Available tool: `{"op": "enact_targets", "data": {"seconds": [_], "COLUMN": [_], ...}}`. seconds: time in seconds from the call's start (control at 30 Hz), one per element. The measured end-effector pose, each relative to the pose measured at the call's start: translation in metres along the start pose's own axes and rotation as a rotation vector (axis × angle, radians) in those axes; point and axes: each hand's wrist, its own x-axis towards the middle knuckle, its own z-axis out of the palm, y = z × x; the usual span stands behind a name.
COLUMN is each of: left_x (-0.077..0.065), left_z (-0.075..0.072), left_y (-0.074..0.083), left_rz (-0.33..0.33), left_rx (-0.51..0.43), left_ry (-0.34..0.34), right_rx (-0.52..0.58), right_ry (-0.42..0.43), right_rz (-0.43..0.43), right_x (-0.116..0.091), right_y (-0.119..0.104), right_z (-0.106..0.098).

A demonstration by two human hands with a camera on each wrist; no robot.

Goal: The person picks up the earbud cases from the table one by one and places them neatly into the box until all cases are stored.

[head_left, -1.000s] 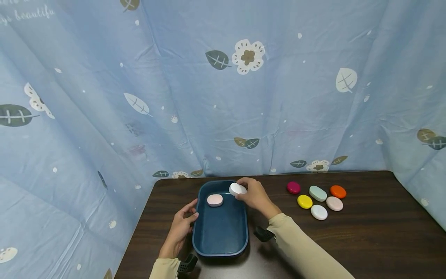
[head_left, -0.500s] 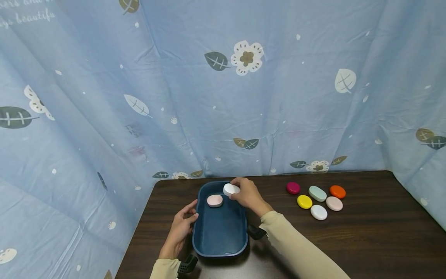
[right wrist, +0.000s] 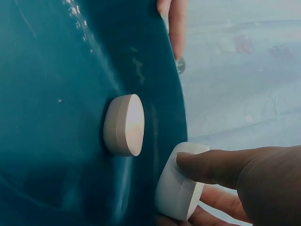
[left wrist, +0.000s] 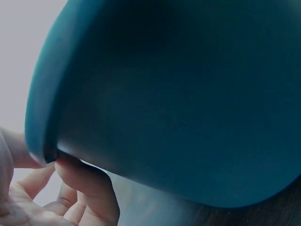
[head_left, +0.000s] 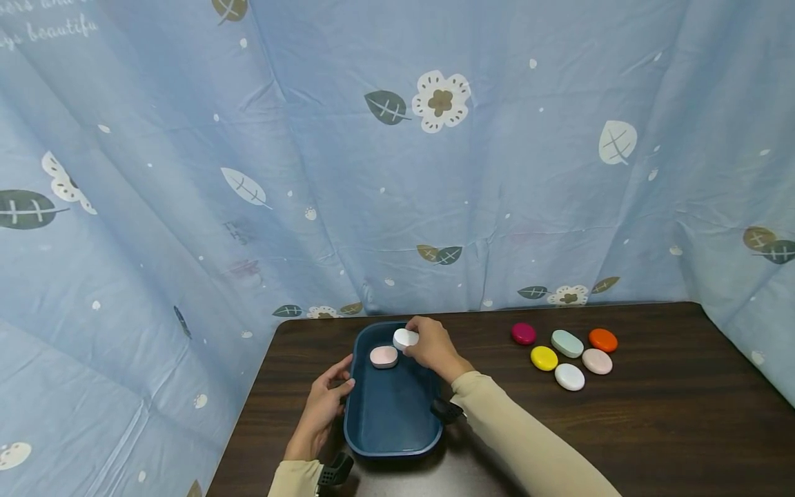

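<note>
A deep blue rectangular tray (head_left: pixel 393 414) with rounded corners stands on the table. My left hand (head_left: pixel 321 407) grips its left rim, thumb at the edge and fingers against the outer wall. Near the tray's far end, my right hand (head_left: pixel 433 347) pinches a white oval soap bar (head_left: pixel 406 339) between thumb and fingers. In the right wrist view this white bar is tilted beside the tray wall. Close to its left, a pale pink oval soap bar (head_left: pixel 384 357) lies inside on the tray floor.
On the dark wooden table (head_left: pixel 671 421) to the right lie several similar pieces: magenta (head_left: pixel 524 334), yellow (head_left: pixel 544 358), mint green (head_left: pixel 567 344), orange (head_left: pixel 603 339), pale pink (head_left: pixel 597 361) and white (head_left: pixel 569 377). A blue patterned curtain (head_left: pixel 497 172) hangs behind the table.
My right hand has moved left with the white soap bar, nearer the pink one in the tray. The left hand has stayed on the rim.
</note>
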Motion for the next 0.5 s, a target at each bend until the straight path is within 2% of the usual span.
{"op": "enact_targets", "data": {"seconds": [0.5], "left_x": [0.0005], "left_z": [-0.0005], "left_y": [0.0005], "left_rz": [0.007], "left_rx": [-0.031], "left_ry": [0.004], "right_rx": [-0.027], "right_ry": [0.004], "right_rz": [-0.033], "right_x": [0.0039], "right_y": [0.0], "right_z": [0.0072]}}
